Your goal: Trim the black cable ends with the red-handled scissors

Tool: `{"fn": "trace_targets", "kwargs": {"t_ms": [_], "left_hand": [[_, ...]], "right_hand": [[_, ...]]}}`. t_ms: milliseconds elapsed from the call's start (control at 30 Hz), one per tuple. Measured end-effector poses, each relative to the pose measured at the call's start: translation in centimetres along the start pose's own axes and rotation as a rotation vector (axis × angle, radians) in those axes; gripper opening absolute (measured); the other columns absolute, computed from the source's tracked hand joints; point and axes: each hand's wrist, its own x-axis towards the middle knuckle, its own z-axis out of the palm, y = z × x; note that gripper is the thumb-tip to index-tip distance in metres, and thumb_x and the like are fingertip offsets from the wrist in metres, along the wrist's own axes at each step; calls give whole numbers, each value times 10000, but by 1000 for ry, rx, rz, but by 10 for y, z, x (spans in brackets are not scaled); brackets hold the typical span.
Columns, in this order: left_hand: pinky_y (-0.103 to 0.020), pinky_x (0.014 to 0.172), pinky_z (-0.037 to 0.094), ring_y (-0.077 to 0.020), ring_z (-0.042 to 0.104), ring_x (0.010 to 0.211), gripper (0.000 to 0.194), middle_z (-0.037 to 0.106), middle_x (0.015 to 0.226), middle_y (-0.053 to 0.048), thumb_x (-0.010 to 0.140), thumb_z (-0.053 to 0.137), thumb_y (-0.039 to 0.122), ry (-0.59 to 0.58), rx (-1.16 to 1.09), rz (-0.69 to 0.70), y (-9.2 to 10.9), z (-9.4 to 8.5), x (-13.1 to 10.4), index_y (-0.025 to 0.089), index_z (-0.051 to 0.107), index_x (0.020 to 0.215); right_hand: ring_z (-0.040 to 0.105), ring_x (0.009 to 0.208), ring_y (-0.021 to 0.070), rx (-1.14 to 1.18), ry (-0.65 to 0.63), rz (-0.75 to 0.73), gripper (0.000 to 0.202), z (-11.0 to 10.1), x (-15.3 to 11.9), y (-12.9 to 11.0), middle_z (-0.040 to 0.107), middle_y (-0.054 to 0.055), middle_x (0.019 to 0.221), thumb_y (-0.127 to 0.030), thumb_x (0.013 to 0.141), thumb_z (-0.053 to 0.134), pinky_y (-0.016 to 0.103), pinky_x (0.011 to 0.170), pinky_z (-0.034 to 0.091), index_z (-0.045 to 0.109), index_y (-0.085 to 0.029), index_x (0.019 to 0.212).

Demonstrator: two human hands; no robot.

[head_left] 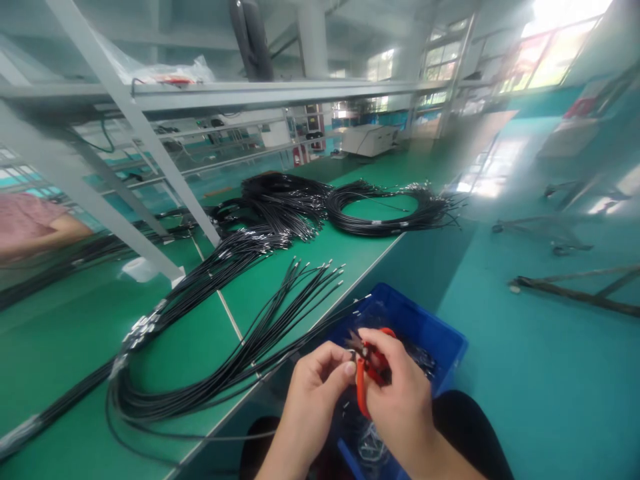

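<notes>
Right hand (pixel 403 387) wrapped round red-handled cutters (pixel 361 390), blades pointing at the left hand. Left hand (pixel 317 383) pinched narrow, thumb and finger on a small piece (pixel 353 356) right beside the blades – too small to identify. Both hands sit just off the edge of the green bench (pixel 195 343), over a blue bin (pixel 450 343). Black cables (pixel 200 400) curve along the bench, left of the hands – pale ends fanned out. Cable coil (pixel 360 225) farther back.
</notes>
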Motion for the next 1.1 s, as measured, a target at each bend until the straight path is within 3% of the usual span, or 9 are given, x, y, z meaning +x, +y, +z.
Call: {"fn": "trace_targets", "kwargs": {"t_ms": [100, 167, 300, 400, 533, 833, 1100], "left_hand": [[-163, 461, 295, -64, 362, 499, 102, 527, 607, 43, 769, 610, 227, 67, -22, 37, -4, -3, 2, 153, 620, 700], [-167, 457, 300, -63, 369, 486, 100, 551, 618, 39, 775, 607, 240, 114, -43, 40, -7, -6, 4, 157, 617, 718], [-181, 510, 363, -73, 434, 510, 82, 615, 666, 16, 756, 637, 241, 166, -50, 88, -9, -11, 7, 159, 645, 753], [-203, 574, 422, -101, 499, 576, 63, 660, 721, -10, 751, 643, 218, 208, -39, 133, -10, -10, 7, 162, 666, 770], [-214, 613, 455, -118, 541, 621, 55, 669, 749, -16, 766, 635, 203, 228, 1, 162, -13, -7, 7, 165, 671, 783], [-203, 605, 457, -115, 551, 617, 53, 643, 698, 11, 775, 627, 203, 238, 104, 166, -13, -5, 4, 176, 672, 783], [-230, 651, 474, -159, 603, 708, 66, 669, 741, -10, 780, 621, 223, 201, 161, 153, -18, -4, 4, 178, 669, 783]], "right_hand": [[634, 707, 164, -60, 17, -153, 382, -2, -6, 4, 673, 35, 836, -35, 751, 565, 261, 653, 519, 543, -234, 1076], [634, 691, 159, -38, 0, -75, 362, -6, -13, 4, 673, 36, 845, -46, 755, 554, 256, 645, 517, 551, -236, 1063], [641, 730, 173, 269, -145, 404, 365, -17, -23, -6, 675, 27, 857, -150, 711, 605, 261, 652, 515, 563, -238, 1063], [564, 509, 120, 618, -368, 806, 297, -25, -21, -19, 653, 12, 697, -231, 670, 652, 227, 481, 451, 607, -180, 959], [350, 326, 25, 787, -539, 1065, 330, -25, -10, -28, 624, 19, 577, -338, 630, 720, 180, 345, 239, 616, -122, 857], [362, 303, 14, 887, -474, 1098, 494, -23, -7, -30, 623, 28, 588, -495, 598, 742, 159, 323, 225, 599, -115, 880], [387, 299, 14, 829, -499, 1088, 416, -19, -4, -27, 641, 27, 611, -431, 639, 728, 140, 302, 260, 553, -130, 867]]}}
